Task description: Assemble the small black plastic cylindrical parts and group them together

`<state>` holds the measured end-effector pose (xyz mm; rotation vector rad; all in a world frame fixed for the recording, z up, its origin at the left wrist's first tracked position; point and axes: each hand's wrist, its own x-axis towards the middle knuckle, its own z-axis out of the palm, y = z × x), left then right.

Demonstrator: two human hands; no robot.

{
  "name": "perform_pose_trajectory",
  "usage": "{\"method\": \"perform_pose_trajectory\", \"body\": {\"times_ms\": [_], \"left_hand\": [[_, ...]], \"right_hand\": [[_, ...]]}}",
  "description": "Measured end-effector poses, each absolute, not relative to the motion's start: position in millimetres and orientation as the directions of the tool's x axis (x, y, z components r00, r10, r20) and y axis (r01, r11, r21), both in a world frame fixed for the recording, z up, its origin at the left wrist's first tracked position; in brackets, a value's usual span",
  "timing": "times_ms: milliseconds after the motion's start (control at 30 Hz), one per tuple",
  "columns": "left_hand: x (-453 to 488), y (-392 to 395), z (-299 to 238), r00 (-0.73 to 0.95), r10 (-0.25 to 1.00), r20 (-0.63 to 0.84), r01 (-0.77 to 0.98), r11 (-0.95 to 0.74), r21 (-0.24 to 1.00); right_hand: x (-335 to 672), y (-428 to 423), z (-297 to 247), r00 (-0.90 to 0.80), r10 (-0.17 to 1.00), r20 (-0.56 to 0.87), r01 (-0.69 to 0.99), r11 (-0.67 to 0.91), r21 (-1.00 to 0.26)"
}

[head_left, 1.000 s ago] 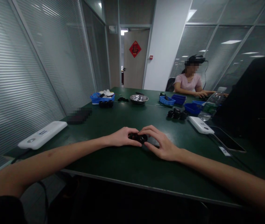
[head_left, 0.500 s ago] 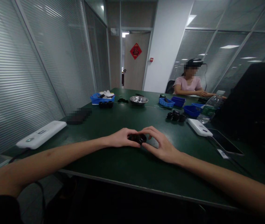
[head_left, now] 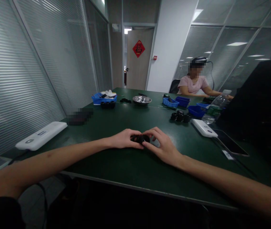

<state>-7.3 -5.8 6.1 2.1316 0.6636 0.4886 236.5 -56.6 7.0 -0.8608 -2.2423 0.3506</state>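
At the middle of a green table (head_left: 125,168), a left hand (head_left: 123,140) and a right hand (head_left: 164,147) meet, fingertips pinched on either end of a small black part (head_left: 140,138) resting on the surface. It looks light, rigid and smooth, and is probably best gripped at its ends. Similar black parts (head_left: 180,117) lie well apart.

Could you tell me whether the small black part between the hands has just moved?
No; the small black part keeps its spacing from the right-hand white power bank.
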Motion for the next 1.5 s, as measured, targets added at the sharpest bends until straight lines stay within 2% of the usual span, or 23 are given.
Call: {"method": "perform_pose_trajectory", "body": {"times_ms": [200,400,567,733,933,1100,1300,1500], "left_hand": [[-7.9,-7.3,8.5,0.787,0.604,0.121,0.270,-0.515,0.813],[-7.6,-6.5,7.6,0.793,0.594,0.135,0.259,-0.528,0.809],[-7.9,-5.8,5.7,0.789,0.598,0.141,0.247,-0.519,0.818],[-7.6,-7.2,7.9,0.786,0.605,0.125,0.272,-0.521,0.810],[-7.7,-7.1,7.9,0.783,0.608,0.130,0.278,-0.530,0.801],[-8.3,-6.7,7.6,0.790,0.596,0.140,0.266,-0.541,0.798],[-7.7,-7.2,6.9,0.789,0.598,0.144,0.248,-0.525,0.814],[-6.6,-9.5,11.3,0.783,0.610,0.119,0.298,-0.537,0.789]], "right_hand": [[237.1,-57.6,9.5,-0.637,0.574,0.514,0.387,0.815,-0.431],[237.0,-55.6,9.0,-0.569,0.642,0.515,0.454,0.767,-0.454],[239.4,-56.1,10.1,-0.663,0.541,0.517,0.352,0.835,-0.423],[239.0,-54.9,9.7,-0.559,0.622,0.548,0.444,0.783,-0.436],[238.9,-56.8,11.0,-0.634,0.557,0.537,0.377,0.829,-0.414],[237.0,-58.0,9.8,-0.552,0.644,0.530,0.464,0.765,-0.446],[237.7,-58.9,13.1,-0.647,0.556,0.522,0.372,0.827,-0.421],[236.6,-56.6,13.5,-0.553,0.655,0.515,0.480,0.756,-0.445]]}}
